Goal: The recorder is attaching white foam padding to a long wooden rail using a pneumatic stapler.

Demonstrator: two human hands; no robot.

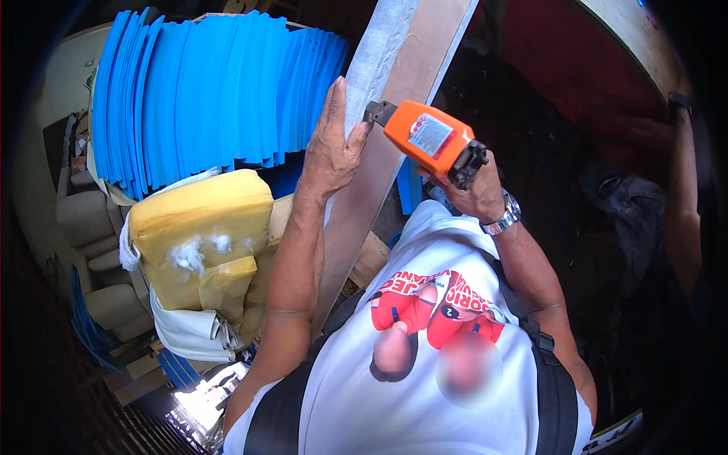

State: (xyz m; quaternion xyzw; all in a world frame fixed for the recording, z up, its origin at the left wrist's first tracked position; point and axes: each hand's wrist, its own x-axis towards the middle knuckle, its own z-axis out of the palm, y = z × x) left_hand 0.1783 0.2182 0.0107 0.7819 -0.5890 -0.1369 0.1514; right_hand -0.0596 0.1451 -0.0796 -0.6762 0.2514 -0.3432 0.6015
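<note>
Our right hand (479, 193) is gripping an orange staple gun (428, 136), and our left hand (331, 148) is spreading its thumb away from straight fingers, holding nothing that we can see. The gun's nose is sitting by a pale strip (384, 42) along the long brown board (371, 189). The strip is already lying there, so we are guessing we are partway; we are seeing no staples, so we cannot tell what is left. The board is slanting past blue sheets (205, 91), standing packed together, and a yellow cushion (201, 220). Shadows are darkening the room's right side.
</note>
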